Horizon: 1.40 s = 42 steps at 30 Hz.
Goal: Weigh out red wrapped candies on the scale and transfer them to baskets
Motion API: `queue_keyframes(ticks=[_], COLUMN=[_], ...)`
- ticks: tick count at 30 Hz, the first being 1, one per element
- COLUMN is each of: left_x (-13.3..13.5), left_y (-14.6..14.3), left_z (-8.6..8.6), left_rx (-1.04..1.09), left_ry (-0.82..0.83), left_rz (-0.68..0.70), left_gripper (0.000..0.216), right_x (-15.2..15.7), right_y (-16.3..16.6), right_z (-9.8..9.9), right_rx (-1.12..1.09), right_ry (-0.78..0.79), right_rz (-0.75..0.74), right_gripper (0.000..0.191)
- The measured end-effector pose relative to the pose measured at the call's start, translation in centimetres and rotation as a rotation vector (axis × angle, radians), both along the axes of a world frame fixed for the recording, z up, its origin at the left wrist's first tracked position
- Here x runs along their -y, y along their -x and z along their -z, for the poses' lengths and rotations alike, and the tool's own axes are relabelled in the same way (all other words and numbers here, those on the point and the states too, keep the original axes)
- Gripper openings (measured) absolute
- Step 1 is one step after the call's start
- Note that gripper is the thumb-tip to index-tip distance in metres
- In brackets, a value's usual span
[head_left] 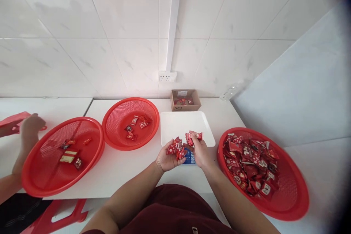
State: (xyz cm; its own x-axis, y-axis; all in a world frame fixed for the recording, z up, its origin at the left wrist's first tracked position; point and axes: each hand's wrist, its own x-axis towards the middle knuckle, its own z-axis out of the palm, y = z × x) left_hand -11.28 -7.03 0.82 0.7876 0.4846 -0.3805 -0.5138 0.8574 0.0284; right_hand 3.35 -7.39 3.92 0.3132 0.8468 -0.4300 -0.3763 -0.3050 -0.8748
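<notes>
Several small red wrapped candies (pixel 178 147) lie in my left hand (pixel 168 158), whose fingers curl around them. My right hand (pixel 199 150) pinches another red candy packet (pixel 194 136) between thumb and fingers, close beside the left. Both hands are over the front of a white tray (pixel 175 126) and a blue printed panel (pixel 189 156) with a code on it, partly covered by the hands. To the right, a red basket (pixel 294 190) holds a heap of similar red candy packets (pixel 252 164).
A second red basket (pixel 115 111) and a third one (pixel 35 181) stand at left with a few packets each. Behind the tray sits a small cardboard box (pixel 185 108) containing red packets. Another person's hand and arm (pixel 29 135) are at far left. A clear plastic item (pixel 229 92) is by the wall.
</notes>
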Motion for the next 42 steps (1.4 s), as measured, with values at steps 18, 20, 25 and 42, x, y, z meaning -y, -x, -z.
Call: queue_keyframes(ticks=[18,20,25,42], left_x=[2.6,2.9,3.7,5.1], left_y=[0.4,1.1,2.1,2.8], left_z=[0.3,0.3,0.1,0.4], left_rx=[-0.133,-0.148,-0.195,-0.067], left_ry=[-0.008,-0.003,-0.004,-0.163], left_rz=[-0.165,-0.171,-0.126,0.328], left_gripper=[0.036,0.036,0.037,0.050], right_x=[-5.7,-5.1,-4.4,2.7], right_y=[-7.3,-7.2,-5.8,-1.2], right_z=[1.6,1.7,1.0,-1.5], right_rx=[0.025,0.151,0.381,0.150], right_ry=[-0.011,0.042,0.133,-0.047], right_rz=[-0.100,-0.172,-0.364,-1.016], right_gripper=[0.040,0.037,0.030,0.040])
